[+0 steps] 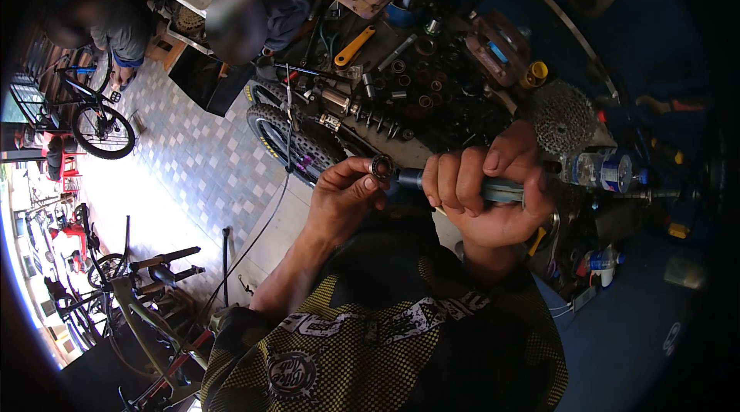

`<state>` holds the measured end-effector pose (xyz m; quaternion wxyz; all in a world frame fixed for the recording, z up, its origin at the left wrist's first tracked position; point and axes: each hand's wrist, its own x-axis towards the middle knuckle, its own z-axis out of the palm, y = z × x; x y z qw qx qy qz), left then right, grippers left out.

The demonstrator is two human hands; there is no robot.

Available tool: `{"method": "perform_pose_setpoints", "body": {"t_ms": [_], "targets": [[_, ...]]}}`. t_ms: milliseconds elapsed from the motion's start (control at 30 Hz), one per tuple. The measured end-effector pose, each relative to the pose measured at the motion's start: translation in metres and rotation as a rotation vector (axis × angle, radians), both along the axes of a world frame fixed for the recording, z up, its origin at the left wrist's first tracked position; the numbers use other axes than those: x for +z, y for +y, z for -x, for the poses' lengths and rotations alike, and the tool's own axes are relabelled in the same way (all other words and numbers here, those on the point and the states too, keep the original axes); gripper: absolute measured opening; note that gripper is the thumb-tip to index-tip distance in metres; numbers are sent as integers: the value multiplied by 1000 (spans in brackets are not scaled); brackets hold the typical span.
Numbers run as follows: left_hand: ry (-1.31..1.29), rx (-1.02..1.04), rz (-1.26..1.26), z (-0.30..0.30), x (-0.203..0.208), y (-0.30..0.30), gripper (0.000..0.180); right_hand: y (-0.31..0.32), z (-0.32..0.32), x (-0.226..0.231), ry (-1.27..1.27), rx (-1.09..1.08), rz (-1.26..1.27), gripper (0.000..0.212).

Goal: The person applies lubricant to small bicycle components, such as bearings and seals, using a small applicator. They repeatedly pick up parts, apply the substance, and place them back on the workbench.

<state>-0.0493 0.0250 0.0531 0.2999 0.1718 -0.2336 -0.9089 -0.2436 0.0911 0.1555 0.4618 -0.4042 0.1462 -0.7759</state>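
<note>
Pinched between the thumb and fingers of my left hand (339,200) is a small metal ring-shaped bearing (380,166), its hole facing up. My right hand (482,200) wraps round a cylindrical tool (505,191) with a pale greenish body and a dark front end. That front end points left and comes close to the bearing; whether they touch I cannot tell. My fingers hide much of the tool. Beyond my hands, a workbench carries several loose metal rings (426,100), a coil-spring shock absorber (370,115) and a yellow-orange tool (354,47).
A bicycle cassette (565,117) and a plastic bottle (597,170) lie right of my hand. Fat knobbly tyres (277,138) stand left of the bench. A green bike frame (139,319) is at lower left. Two people, one at the far left (127,23), are nearby on the tiled floor (185,142).
</note>
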Motion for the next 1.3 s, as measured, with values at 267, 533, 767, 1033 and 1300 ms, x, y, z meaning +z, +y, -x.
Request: {"method": "perform_pose_setpoints", "body": {"t_ms": [267, 533, 767, 1033, 1300], "targets": [[-33, 27, 54, 0, 7, 4, 20, -2, -8, -4, -28, -6, -60, 45], [-59, 3, 73, 0, 10, 3, 19, -3, -2, -2, 108, -51, -78, 39], [-66, -17, 104, 0, 13, 1, 19, -12, 0, -3, 191, -51, -32, 35], [-71, -17, 168, -2, 15, 0, 19, -17, -13, 0, -15, -103, -109, 54], [-141, -75, 214, -4, 13, -2, 18, -18, -9, 3, 221, 4, -30, 37]]}}
